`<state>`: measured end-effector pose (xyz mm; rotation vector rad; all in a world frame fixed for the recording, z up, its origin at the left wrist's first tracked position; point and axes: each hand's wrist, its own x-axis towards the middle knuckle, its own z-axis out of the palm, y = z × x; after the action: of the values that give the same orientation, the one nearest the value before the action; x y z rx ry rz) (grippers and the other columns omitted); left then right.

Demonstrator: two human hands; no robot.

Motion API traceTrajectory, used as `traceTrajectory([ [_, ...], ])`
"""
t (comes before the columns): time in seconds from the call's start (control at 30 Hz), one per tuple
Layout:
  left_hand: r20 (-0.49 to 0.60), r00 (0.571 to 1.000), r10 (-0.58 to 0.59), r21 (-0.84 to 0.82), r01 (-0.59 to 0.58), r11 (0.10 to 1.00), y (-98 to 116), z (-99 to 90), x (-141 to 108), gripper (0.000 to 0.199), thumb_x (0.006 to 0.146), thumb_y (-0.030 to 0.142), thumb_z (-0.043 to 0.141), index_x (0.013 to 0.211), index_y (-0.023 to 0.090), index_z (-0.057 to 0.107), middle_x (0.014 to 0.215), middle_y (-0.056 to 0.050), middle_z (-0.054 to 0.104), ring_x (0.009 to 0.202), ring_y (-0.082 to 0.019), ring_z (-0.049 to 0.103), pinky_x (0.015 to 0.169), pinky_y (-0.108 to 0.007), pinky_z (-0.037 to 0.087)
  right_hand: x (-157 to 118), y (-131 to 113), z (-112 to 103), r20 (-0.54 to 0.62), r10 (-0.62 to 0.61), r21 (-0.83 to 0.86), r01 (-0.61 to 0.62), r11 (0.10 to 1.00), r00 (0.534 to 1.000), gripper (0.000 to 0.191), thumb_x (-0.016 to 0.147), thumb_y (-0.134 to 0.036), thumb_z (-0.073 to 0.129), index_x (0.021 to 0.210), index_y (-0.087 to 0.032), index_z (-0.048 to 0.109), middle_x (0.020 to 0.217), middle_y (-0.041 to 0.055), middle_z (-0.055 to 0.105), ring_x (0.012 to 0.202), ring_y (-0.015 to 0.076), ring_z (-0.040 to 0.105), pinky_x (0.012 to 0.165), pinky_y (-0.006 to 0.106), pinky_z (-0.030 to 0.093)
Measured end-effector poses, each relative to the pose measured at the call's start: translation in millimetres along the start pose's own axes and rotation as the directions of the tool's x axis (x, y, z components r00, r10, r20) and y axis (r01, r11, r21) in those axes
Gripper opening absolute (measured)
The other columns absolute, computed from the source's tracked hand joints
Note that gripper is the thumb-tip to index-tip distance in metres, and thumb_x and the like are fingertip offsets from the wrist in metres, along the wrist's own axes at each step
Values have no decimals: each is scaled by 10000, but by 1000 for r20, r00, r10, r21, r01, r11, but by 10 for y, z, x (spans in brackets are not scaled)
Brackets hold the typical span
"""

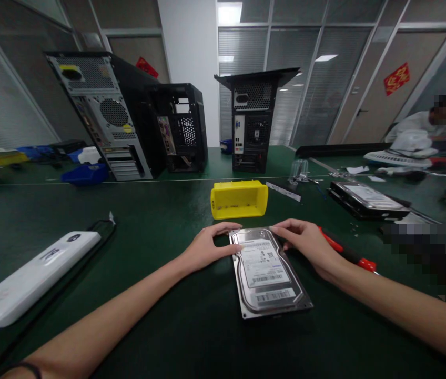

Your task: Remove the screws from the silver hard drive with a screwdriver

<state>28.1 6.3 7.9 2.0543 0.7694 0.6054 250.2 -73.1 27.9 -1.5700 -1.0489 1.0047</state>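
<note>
Left fingers (pixel 235 248) and right fingers (pixel 282 231) grasp hard drive (pixel 266 268) by opposite edges, label up, presumably to steady it on bench (pixel 160 326).

open green surface (pixel 160 326) at near left between white power strip (pixel 37 276) and hard drive (pixel 268 273), yellow bin (pixel 240 207) blocking the far side, red-handled screwdriver (pixel 347 251) obstructing the right

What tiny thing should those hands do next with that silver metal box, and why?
I'd slide both the left hand and right hand nearer along the hard drive's long sides, probably for a more balanced grip: they touch it towards its far end, leaving the near end unsupported by fingers.
</note>
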Motion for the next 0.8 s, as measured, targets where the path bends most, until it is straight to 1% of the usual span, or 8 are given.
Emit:
traceTrajectory([
  [0.13, -12, 1000, 0, 4, 0, 1000, -1, 21, -2, 495, 769, 401, 690, 1211, 206, 584, 1248, -54, 608, 1152, -229, 552, 1009, -370, 414, 22, -1, 75, -14, 35, 45, -34, 998, 999, 139, 775, -246, 641, 856, -136, 667, 934, 65, 657, 684, 82, 555, 517, 176, 446],
  [0.3, -29, 1000, 3, 52, -1, 999, -15, 17, 16, 509, 770, 464, 671, 1211, 224, 585, 1237, -53, 609, 1148, -243, 545, 1001, -383, 407, -14, -46, 175, -57, 99, 45, -96, 994, 993, 138, 807, -228, 604, 875, -116, 648, 808, 62, 654, 557, 70, 512, 446, 187, 391],
  [0.37, 12, 1000, -20, 49, 19, 999, 10, -21, 27, 523, 772, 462, 668, 1228, 227, 571, 1261, -57, 593, 1165, -247, 533, 1007, -390, 399, -35, -58, 198, -63, 121, 53, -118, 992, 991, 129, 810, -217, 600, 879, -119, 646, 832, 73, 662, 597, 88, 552, 481, 202, 430],
  [0.43, 86, 996, -35, 37, 32, 999, 52, -71, 37, 531, 778, 440, 665, 1248, 217, 554, 1280, -65, 579, 1172, -246, 530, 1007, -386, 399, -56, -62, 207, -67, 130, 68, -125, 990, 989, 125, 816, -211, 593, 890, -124, 644, 869, 82, 668, 665, 108, 593, 544, 220, 474],
  [0.47, 123, 992, -34, 36, 30, 999, 75, -95, 39, 529, 785, 429, 659, 1254, 212, 548, 1283, -69, 576, 1171, -244, 531, 1005, -383, 400, -67, -62, 210, -69, 127, 75, -122, 990, 989, 128, 818, -210, 591, 899, -125, 643, 882, 82, 669, 690, 111, 603, 568, 222, 483],
  [0.53, 157, 987, -30, 66, 20, 998, 116, -130, 38, 515, 796, 433, 644, 1255, 218, 548, 1287, -68, 571, 1175, -249, 526, 1005, -394, 397, -86, -65, 219, -75, 117, 80, -111, 991, 990, 136, 816, -208, 592, 909, -123, 644, 888, 74, 668, 702, 104, 601, 575, 209, 473],
  [0.67, 145, 989, -44, 144, 23, 989, 159, -140, 18, 524, 802, 491, 617, 1260, 246, 546, 1292, -61, 559, 1164, -270, 527, 959, -410, 431, -121, -80, 287, -79, 105, 55, -101, 993, 991, 138, 796, -195, 612, 893, -104, 647, 838, 59, 655, 658, 83, 559, 534, 185, 422],
  [0.8, 142, 990, 20, 196, -48, 979, 192, -123, -2, 492, 797, 475, 625, 1225, 236, 576, 1228, -58, 601, 1104, -269, 563, 907, -384, 460, -158, -72, 424, -41, 79, 34, -77, 996, 996, 125, 786, -196, 613, 870, -109, 648, 782, 39, 643, 607, 74, 533, 520, 189, 406],
])
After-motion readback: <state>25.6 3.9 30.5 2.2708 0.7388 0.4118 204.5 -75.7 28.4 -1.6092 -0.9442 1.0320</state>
